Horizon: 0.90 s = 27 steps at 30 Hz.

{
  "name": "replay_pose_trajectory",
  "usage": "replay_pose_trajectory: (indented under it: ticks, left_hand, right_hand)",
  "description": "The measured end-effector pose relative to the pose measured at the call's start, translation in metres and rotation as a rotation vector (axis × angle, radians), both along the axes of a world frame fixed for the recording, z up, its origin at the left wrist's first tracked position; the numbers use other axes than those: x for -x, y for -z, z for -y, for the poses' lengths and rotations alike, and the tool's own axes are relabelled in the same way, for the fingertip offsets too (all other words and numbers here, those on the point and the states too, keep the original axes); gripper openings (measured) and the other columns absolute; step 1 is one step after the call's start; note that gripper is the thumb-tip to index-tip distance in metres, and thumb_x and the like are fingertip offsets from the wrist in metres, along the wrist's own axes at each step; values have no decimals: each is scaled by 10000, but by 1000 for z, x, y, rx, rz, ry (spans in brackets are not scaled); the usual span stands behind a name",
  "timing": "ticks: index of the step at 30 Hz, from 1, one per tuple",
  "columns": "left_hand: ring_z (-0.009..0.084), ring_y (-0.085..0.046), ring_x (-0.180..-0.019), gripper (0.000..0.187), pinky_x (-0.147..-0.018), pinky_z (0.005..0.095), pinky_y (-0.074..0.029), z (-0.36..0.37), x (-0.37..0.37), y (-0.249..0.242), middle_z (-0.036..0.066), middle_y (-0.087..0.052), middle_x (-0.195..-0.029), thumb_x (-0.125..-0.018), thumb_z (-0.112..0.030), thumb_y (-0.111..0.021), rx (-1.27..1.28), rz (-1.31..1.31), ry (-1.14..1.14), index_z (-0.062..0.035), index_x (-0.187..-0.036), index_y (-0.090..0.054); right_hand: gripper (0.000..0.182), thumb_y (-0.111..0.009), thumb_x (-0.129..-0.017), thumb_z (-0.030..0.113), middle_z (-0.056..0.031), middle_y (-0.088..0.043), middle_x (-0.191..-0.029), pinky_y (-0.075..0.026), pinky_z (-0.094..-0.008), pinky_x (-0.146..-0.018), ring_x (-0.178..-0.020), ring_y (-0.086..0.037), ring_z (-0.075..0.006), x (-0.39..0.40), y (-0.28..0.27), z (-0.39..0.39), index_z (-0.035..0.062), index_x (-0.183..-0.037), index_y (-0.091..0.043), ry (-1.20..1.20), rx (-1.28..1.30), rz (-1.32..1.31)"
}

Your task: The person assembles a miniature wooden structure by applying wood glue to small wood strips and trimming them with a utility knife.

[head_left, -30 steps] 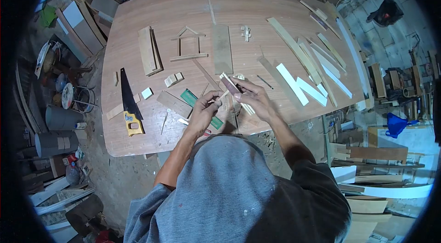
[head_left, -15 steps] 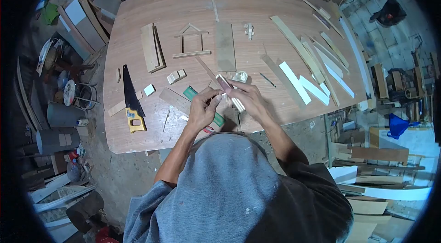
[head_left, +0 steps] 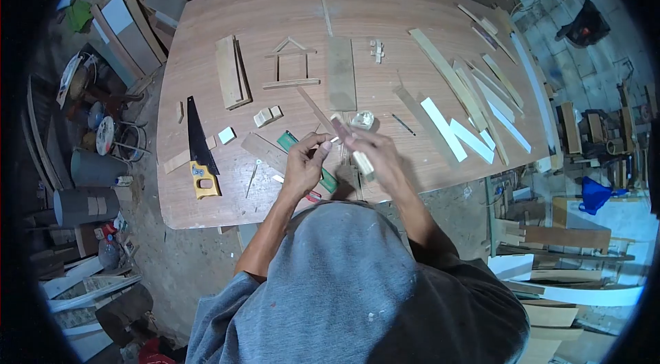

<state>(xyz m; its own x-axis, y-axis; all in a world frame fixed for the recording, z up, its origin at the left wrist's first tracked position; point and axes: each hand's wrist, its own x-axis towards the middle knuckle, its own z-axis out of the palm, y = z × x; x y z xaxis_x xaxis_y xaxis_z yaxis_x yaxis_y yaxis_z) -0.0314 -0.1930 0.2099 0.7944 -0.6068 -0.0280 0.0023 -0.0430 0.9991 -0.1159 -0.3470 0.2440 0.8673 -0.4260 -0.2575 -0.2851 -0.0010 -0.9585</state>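
Above the near edge of the table, my left hand (head_left: 304,163) pinches a small pale wood piece (head_left: 335,139) between thumb and fingertips. My right hand (head_left: 382,158) is wrapped round a wooden block (head_left: 362,164) with pale edges; motion smears both. The block lies against or very close to the tip of the small piece; exact contact is hidden by fingers. Under the left hand lies a green tool or strip (head_left: 328,181), partly covered. A thin wood strip (head_left: 313,106) and a small clear cup (head_left: 362,120) lie just beyond the hands.
A handsaw (head_left: 199,147) with a yellow handle lies at left. Behind are stacked boards (head_left: 232,72), a small house-shaped frame (head_left: 292,81) and a flat board (head_left: 341,75). White strips (head_left: 443,129) and long wood strips (head_left: 447,65) spread over the right side, near a pencil (head_left: 403,124).
My right hand and the block have moved slightly down and to the right, and are more blurred. My left hand keeps its pinch in nearly the same place. The whole view has shifted a little.
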Motion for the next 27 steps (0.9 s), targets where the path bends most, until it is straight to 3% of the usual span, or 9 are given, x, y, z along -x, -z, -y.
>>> replay_pose_trajectory:
  ticks: [2, 4, 6, 8, 14, 18, 22, 24, 27]
  left_hand:
    - [69, -453, -710, 204, -613, 216, -370, 3, -1, 3, -1, -544, -820, -924, -116, -598, 40, -12, 7, 25, -1057, -658]
    - [70, -465, -707, 184, -633, 231, -394, 0, 0, 2, 8, -574, -826, -924, -94, -585, 37, -99, -4, 28, -1041, -658]
    - [73, -457, -709, 185, -639, 228, -391, 0, -3, 8, 6, -573, -824, -925, -91, -583, 44, -136, -18, 23, -1051, -658]
    - [22, -339, -544, 185, -473, 213, -257, -1, -2, 16, -71, -488, -680, -934, -164, -604, 78, -79, -49, -28, -1035, -678]
    - [18, -315, -490, 203, -439, 215, -230, -1, 3, 4, -92, -438, -586, -945, -198, -592, 41, -305, -25, -45, -1049, -675]
    - [19, -321, -486, 207, -436, 217, -232, -3, 0, 4, -87, -443, -579, -952, -206, -579, 61, -324, -20, -48, -1047, -674]
    - [10, -307, -483, 199, -436, 214, -219, -3, 0, 4, -90, -447, -567, -955, -196, -572, 69, -295, -41, -49, -1041, -675]
    - [34, -395, -554, 210, -491, 216, -310, -6, -1, 3, -45, -507, -639, -957, -167, -561, -73, -67, -45, -9, -1048, -666]
    - [76, -478, -680, 224, -603, 236, -394, -2, 1, 10, 10, -553, -752, -950, -135, -555, 37, 87, -53, 36, -1063, -647]
  right_hand:
    - [490, -599, -851, 341, -113, -694, -1010, -466, -291, -826, -898, -622, -180, -4, -5, -6, 48, -1243, -603, -14, -37, 73]
    - [476, -592, -859, 321, -111, -692, -969, -469, -287, -790, -855, -608, -156, -13, 3, -3, 44, -1246, -602, -77, 148, 70]
    - [473, -588, -862, 308, -113, -688, -924, -472, -286, -785, -854, -610, -153, -14, 1, -4, 36, -1248, -595, -48, 171, 92]
    - [483, -593, -856, 311, -126, -690, -921, -475, -291, -788, -862, -623, -167, -2, -18, -8, 29, -1247, -590, -46, 19, 16]
    - [503, -635, -846, 293, -151, -684, -1043, -477, -273, -815, -907, -625, -150, -24, 8, 4, 25, -1268, -575, -44, 206, 46]
    - [519, -641, -832, 264, -158, -656, -1137, -478, -265, -833, -917, -626, -151, -13, -12, -1, -8, -1266, -559, -87, -71, 42]
    - [518, -648, -822, 270, -168, -651, -1151, -486, -284, -837, -957, -632, -169, -21, 10, 4, 14, -1266, -571, -108, 239, 80]
    - [528, -655, -812, 283, -201, -632, -1184, -476, -293, -875, -1022, -627, -205, -12, 2, 9, 4, -1253, -576, -77, 3, 22]
    - [552, -654, -803, 334, -210, -616, -1206, -465, -313, -909, -1083, -618, -262, -16, 8, 5, 2, -1238, -582, -141, 187, 15]
